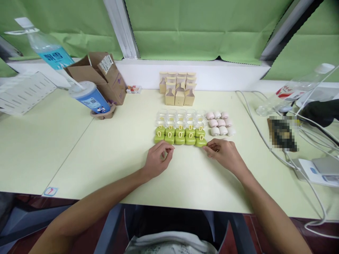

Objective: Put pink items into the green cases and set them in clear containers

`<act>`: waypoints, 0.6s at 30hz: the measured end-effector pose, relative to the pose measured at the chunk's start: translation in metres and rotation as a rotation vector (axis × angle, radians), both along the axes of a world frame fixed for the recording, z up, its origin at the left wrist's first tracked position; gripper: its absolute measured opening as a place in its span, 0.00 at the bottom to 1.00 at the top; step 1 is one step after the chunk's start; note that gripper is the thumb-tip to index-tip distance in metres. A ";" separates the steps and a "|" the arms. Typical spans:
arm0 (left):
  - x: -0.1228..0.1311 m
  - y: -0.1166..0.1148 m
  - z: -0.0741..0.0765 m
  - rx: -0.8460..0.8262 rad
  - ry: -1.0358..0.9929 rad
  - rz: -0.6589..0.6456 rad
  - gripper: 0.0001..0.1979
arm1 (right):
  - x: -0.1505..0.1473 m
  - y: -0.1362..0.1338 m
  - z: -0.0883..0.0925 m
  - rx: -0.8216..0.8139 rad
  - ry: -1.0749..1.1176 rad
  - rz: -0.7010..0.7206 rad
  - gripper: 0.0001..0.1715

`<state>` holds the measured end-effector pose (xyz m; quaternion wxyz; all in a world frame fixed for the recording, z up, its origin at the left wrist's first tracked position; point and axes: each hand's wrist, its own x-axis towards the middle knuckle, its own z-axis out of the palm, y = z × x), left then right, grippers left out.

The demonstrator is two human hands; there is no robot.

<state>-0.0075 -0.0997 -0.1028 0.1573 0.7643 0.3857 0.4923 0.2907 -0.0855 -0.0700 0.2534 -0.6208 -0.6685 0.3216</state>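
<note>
Two rows of small glossy green cases with pale yellow loops stand on the table in front of me. My left hand is just in front of the row's left part, thumb and fingertips pinched together with nothing visible in them. At the right end, my right hand has thumb and fingertips closed at the edge of the last green case, which sits slightly askew. Behind the cases are clear plastic cups or shells. Beside them, to the right, lie several white and pale pink rounded pieces.
Small open cardboard boxes are grouped by the wall. On the left are a brown paper bag, a blue cup, a large bottle and white boxes. Cables and a clear bottle occupy the right.
</note>
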 end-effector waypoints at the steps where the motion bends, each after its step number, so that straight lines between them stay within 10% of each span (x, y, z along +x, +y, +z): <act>1: 0.000 0.000 0.000 -0.005 0.000 0.000 0.05 | -0.001 0.000 0.000 0.007 -0.019 -0.001 0.19; 9: 0.000 0.001 0.000 0.000 -0.008 0.002 0.05 | 0.000 0.003 0.003 0.102 -0.077 -0.038 0.18; 18: 0.000 0.001 0.001 0.022 -0.047 0.015 0.05 | 0.052 0.027 0.003 0.438 -0.282 -0.483 0.19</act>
